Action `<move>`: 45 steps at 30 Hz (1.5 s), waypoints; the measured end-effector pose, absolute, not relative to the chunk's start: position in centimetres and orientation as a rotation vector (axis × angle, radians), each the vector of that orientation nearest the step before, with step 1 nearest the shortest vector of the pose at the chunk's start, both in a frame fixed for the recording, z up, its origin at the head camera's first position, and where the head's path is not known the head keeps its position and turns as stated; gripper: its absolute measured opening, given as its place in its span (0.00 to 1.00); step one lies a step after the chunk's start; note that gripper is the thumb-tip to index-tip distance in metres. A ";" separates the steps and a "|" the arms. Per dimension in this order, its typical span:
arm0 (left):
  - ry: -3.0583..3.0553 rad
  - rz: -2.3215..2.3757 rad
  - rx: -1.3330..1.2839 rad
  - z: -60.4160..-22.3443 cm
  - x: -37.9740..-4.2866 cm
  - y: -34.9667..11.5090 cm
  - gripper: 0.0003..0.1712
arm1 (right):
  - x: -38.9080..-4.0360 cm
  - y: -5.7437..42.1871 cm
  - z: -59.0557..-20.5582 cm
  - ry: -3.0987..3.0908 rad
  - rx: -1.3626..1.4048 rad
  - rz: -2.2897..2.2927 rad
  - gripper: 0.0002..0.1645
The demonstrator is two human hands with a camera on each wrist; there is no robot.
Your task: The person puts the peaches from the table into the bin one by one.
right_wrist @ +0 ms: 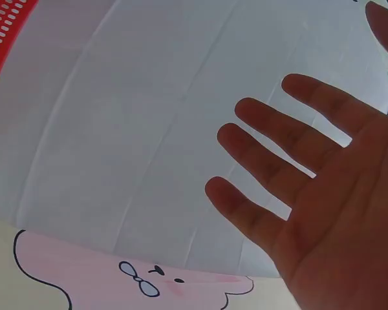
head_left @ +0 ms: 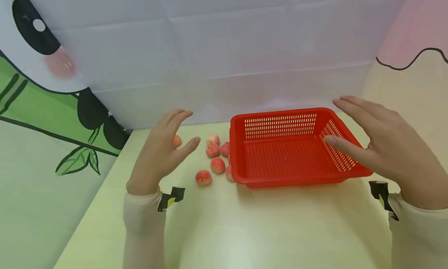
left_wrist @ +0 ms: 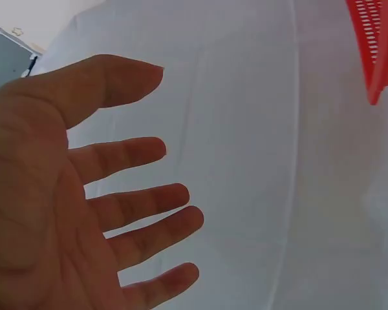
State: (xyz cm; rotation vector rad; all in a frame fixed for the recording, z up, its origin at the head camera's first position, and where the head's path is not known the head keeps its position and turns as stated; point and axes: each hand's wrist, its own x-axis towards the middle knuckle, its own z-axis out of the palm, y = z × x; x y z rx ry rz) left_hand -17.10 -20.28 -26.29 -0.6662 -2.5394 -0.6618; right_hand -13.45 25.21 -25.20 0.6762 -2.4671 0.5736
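Beige-sleeved, the left hand (head_left: pixel 157 154) hangs loosely spread at the head view's centre left; reddish fruits (head_left: pixel 217 165) lie mostly right of it, beside a red plastic basket (head_left: pixel 283 181) right of centre; at far right, the right hand (head_left: pixel 390 142) has parted fingers.

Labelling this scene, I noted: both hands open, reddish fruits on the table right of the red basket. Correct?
Wrong side: the head view shows the reddish fruits on the table left of the basket. The left hand and right hand are open.
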 end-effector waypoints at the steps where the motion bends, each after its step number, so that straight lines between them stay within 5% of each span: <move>1: -2.600 -0.679 -0.644 -26.7 -17.7 -20.5 0.36 | -13.8 25.3 -25.3 -2.512 0.655 0.579 0.47; 18: -3.018 -0.757 -0.430 -30.1 -22.1 -21.5 0.46 | -18.1 26.6 -27.8 -2.895 0.579 0.535 0.55; 38: -3.155 -0.938 -0.274 -33.4 -24.7 -22.2 0.60 | -17.8 28.6 -36.6 -3.004 0.688 0.346 0.50; 45: -3.226 -0.872 -0.315 -33.4 -24.4 -21.5 0.58 | -18.2 28.2 -37.8 -2.969 0.708 0.223 0.46</move>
